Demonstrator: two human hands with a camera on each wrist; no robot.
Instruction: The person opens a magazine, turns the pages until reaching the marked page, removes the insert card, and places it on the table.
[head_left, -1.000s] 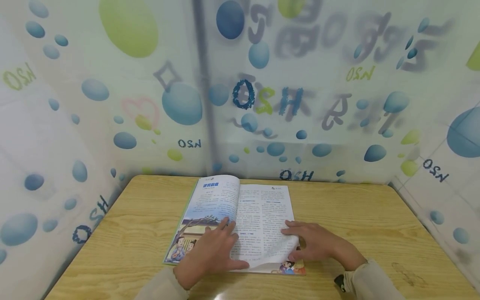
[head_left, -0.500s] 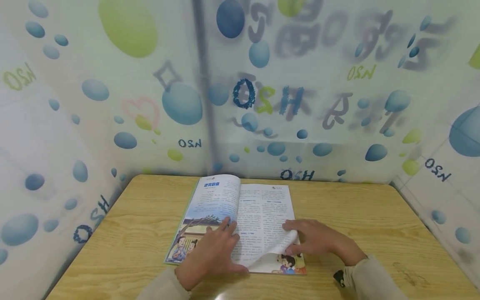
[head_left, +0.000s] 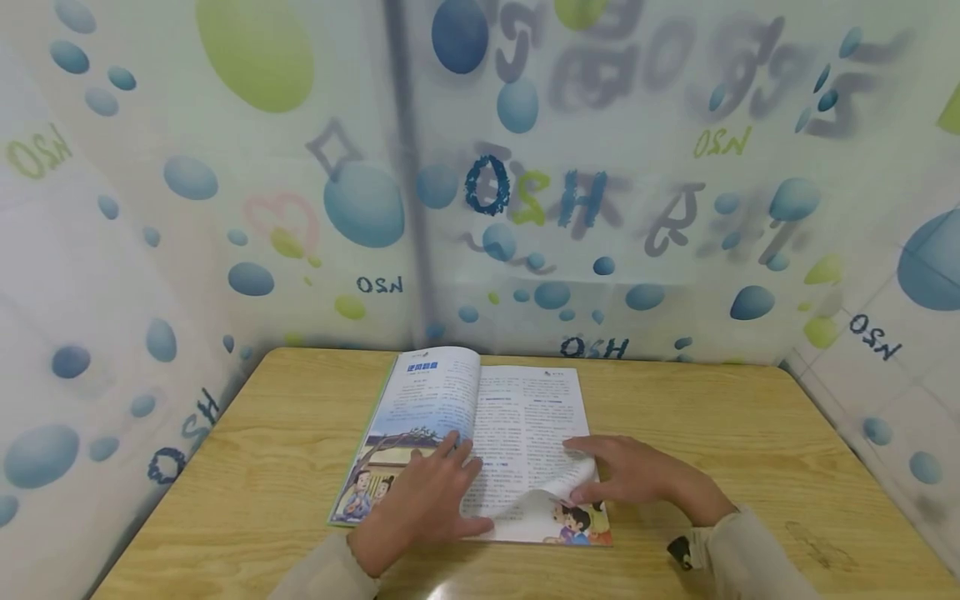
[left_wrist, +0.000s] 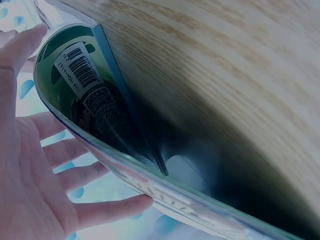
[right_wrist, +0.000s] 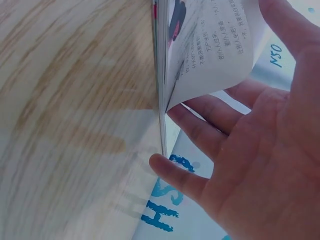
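An open magazine point(head_left: 498, 425) lies on the wooden table in the head view, with printed text and cartoon pictures. Its left page point(head_left: 405, 400) bulges up near the spine. My left hand point(head_left: 431, 496) rests across the lower left page and the fold, fingers spread, thumb toward the right page. With thumb and fingers my right hand point(head_left: 637, 471) pinches the outer edge of the right page point(head_left: 566, 482), whose lower corner curls up over a picture of children point(head_left: 573, 525). In the right wrist view the lifted page point(right_wrist: 215, 55) stands away from the stack. The left wrist view shows the curved cover's barcode point(left_wrist: 80, 70).
The wooden table point(head_left: 712, 417) extends to both sides of the magazine. Behind it and at the sides hang pale curtains point(head_left: 637, 167) printed with blue and green drops. A small dark object point(head_left: 680, 552) is at the right sleeve cuff.
The lower corner of the right page has curled up and inward in my right hand, uncovering more of the picture beneath. My left hand has stayed nearly in place.
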